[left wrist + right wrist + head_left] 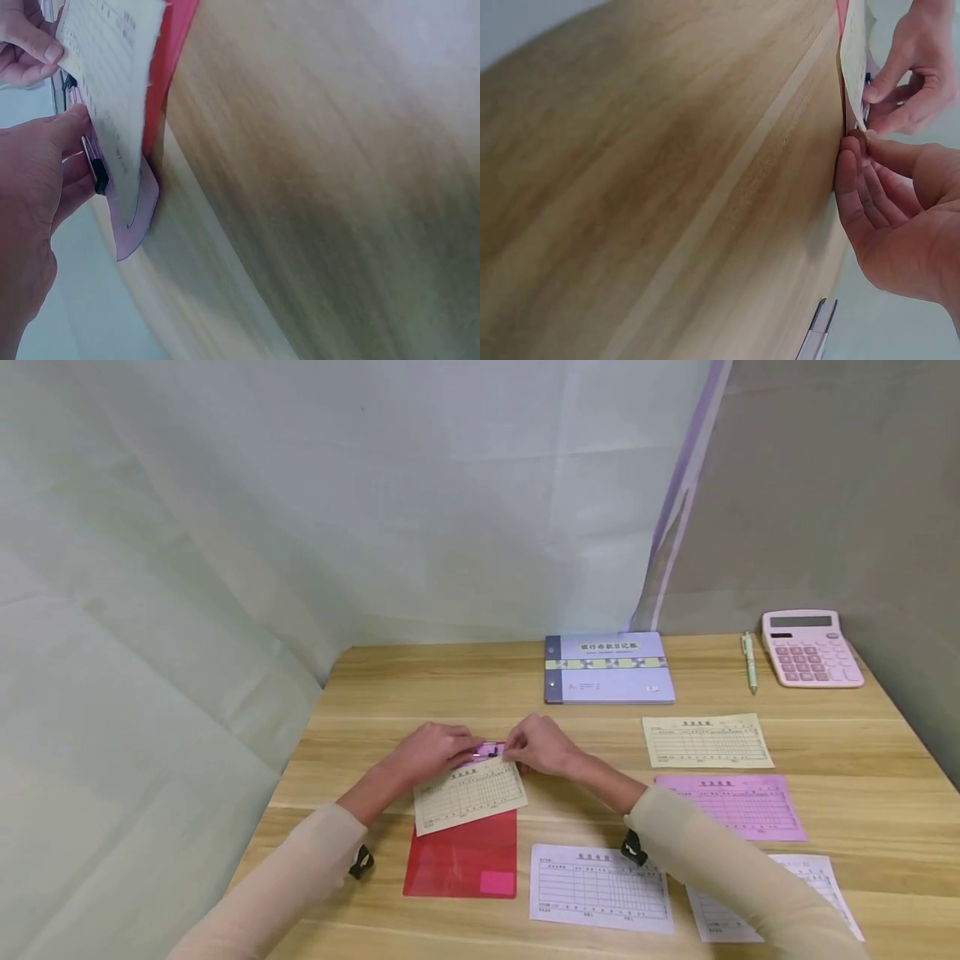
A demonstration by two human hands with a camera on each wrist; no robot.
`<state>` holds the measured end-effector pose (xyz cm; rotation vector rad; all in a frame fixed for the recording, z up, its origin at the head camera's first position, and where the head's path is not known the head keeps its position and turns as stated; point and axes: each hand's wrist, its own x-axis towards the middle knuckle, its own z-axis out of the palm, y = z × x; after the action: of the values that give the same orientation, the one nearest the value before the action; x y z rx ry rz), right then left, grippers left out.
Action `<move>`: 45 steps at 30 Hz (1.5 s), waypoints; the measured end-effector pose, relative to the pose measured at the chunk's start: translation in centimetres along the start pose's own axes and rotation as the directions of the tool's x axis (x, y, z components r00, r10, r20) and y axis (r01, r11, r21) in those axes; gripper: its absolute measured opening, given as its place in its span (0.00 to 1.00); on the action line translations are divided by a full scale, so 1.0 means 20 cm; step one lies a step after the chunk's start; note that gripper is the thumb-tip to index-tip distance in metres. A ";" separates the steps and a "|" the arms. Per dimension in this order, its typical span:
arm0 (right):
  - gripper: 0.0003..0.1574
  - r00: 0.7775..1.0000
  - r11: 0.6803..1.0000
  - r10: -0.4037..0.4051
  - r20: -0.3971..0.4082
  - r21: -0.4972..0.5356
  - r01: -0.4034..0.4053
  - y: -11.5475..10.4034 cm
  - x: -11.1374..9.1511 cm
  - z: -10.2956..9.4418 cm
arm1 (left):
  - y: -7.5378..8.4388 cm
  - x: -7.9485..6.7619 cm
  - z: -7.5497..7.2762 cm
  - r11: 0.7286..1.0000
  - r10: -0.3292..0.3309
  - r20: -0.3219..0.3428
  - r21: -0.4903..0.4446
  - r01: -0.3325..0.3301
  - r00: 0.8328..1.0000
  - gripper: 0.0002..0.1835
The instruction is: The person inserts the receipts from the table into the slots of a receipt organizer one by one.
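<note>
A red clipboard (459, 860) lies on the table, a pink label at its lower right corner. Across its upper part a cream printed form (471, 797) lies at a slant, its lower edge standing off the red surface in the left wrist view. At the board's top edge is a metal clip (96, 163) with black ends. My left hand (438, 750) pinches this clip between thumb and fingers. Opposite it, my right hand (546, 745) pinches the form's upper right corner. Something purple-pink (135, 225) shows beneath the form.
Right of the clipboard lie a white form (600, 889), another white form (723, 914) partly under the right sleeve, a pink form (738, 806) and a cream form (708, 743). Farther back are a blue-purple account book (611, 672), a pen (749, 662) and a pink calculator (812, 647).
</note>
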<state>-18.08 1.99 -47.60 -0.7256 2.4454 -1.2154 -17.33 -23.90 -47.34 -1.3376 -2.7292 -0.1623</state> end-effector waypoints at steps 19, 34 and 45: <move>0.04 1.000 0.998 0.022 0.001 -0.053 -0.022 -0.01 0.02 0.00 | 0.03 -0.01 0.01 0.998 -0.047 0.028 0.049 0.046 0.998 0.18; 0.06 0.997 0.996 0.083 0.002 0.023 -0.083 -0.02 0.02 -0.01 | 0.03 -0.02 0.03 0.997 -0.062 0.003 0.050 0.061 0.998 0.18; 0.09 0.993 0.990 0.118 0.022 0.072 -0.120 -0.01 0.02 -0.02 | 0.03 -0.02 0.04 0.996 -0.058 -0.006 0.065 0.059 0.998 0.19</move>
<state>-18.58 1.88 -47.18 -0.5592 2.3790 -1.2408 -16.60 -23.77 -48.17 -1.2403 -2.7469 -0.0792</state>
